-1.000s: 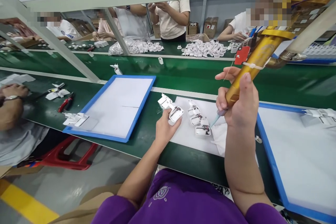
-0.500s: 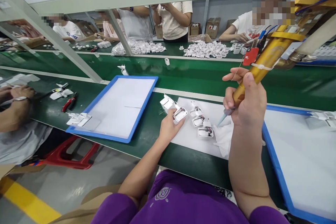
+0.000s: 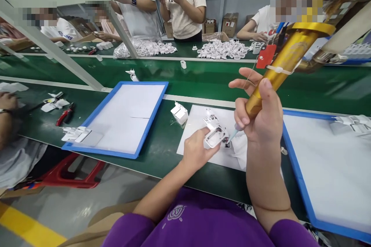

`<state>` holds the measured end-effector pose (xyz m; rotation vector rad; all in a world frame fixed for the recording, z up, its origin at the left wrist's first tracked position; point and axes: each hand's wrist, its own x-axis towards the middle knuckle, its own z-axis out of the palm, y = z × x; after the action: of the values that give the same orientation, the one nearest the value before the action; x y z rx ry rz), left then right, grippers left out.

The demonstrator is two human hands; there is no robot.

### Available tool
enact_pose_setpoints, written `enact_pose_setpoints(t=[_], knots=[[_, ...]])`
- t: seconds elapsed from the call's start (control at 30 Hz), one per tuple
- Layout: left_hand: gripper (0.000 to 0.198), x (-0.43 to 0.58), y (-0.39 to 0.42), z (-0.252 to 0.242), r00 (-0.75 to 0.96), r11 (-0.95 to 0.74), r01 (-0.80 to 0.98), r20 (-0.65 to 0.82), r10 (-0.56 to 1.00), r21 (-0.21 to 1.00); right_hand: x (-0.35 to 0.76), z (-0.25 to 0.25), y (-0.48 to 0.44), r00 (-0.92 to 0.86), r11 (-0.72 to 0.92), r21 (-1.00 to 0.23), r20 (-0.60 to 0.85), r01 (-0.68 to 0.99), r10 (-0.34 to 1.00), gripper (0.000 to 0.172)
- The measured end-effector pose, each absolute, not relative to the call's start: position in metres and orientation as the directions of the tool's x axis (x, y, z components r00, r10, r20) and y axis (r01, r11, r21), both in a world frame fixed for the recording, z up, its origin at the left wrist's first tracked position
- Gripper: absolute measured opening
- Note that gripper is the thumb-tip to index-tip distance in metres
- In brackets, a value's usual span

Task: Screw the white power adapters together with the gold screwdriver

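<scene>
My left hand pinches an open white plastic casing with small parts inside, held tilted over a white sheet. Wrapped round a gold dispensing gun, my right hand keeps two fingers stretched out. The gun's pale blue tapered tip points down-left, close beside the held casing; whether they touch I cannot tell. Partly hidden behind the casing are others like it, one of them a white casing at the back. A crumpled white tissue lies under the tip.
White casings stand left of the sheet. Blue-edged trays lie on both sides, a left tray and a right tray. Red-handled pliers rest farther left. Across the green conveyor belt, people sit and stand by heaped white parts.
My left hand has moved right, away from the casings left of the sheet, bringing its casing near the gun's tip. The whole view has shifted slightly.
</scene>
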<state>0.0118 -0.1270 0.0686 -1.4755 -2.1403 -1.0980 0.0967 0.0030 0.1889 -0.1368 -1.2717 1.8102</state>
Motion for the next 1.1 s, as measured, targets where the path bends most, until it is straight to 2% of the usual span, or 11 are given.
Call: enact_pose_setpoints(t=[0.13, 0.23, 0.4, 0.7, 0.9, 1.0, 1.1], knots=[[0.035, 0.035, -0.115, 0.072, -0.332, 0.090, 0.924, 0.665, 0.669, 0.370, 0.096, 0.188, -0.005, -0.599, -0.027, -0.812, 0.406, -0.582, 0.691, 0.027], [0.034, 0.041, -0.111, 0.076, -0.345, 0.097, 0.920, 0.672, 0.655, 0.379, 0.095, 0.186, -0.006, -0.585, 0.016, -0.832, 0.403, -0.554, 0.704, 0.028], [0.033, 0.043, -0.111, 0.079, -0.338, 0.098, 0.926, 0.682, 0.649, 0.365, 0.094, 0.186, -0.004, -0.577, -0.016, -0.811, 0.402, -0.584, 0.711, 0.026], [0.034, 0.048, -0.106, 0.081, -0.392, 0.119, 0.901, 0.664, 0.636, 0.418, 0.096, 0.188, -0.007, -0.562, 0.009, -0.816, 0.406, -0.578, 0.720, 0.031], [0.035, 0.048, -0.109, 0.082, -0.406, 0.130, 0.891, 0.637, 0.655, 0.434, 0.094, 0.186, -0.006, -0.553, 0.022, -0.798, 0.437, -0.603, 0.710, 0.025], [0.035, 0.036, -0.116, 0.080, -0.425, 0.175, 0.883, 0.585, 0.691, 0.435, 0.093, 0.185, -0.001, -0.529, 0.018, -0.774, 0.449, -0.632, 0.720, 0.027], [0.035, 0.007, -0.123, 0.077, -0.536, 0.333, 0.834, 0.500, 0.680, 0.441, 0.093, 0.184, 0.006, -0.514, 0.035, -0.782, 0.441, -0.622, 0.735, 0.027]])
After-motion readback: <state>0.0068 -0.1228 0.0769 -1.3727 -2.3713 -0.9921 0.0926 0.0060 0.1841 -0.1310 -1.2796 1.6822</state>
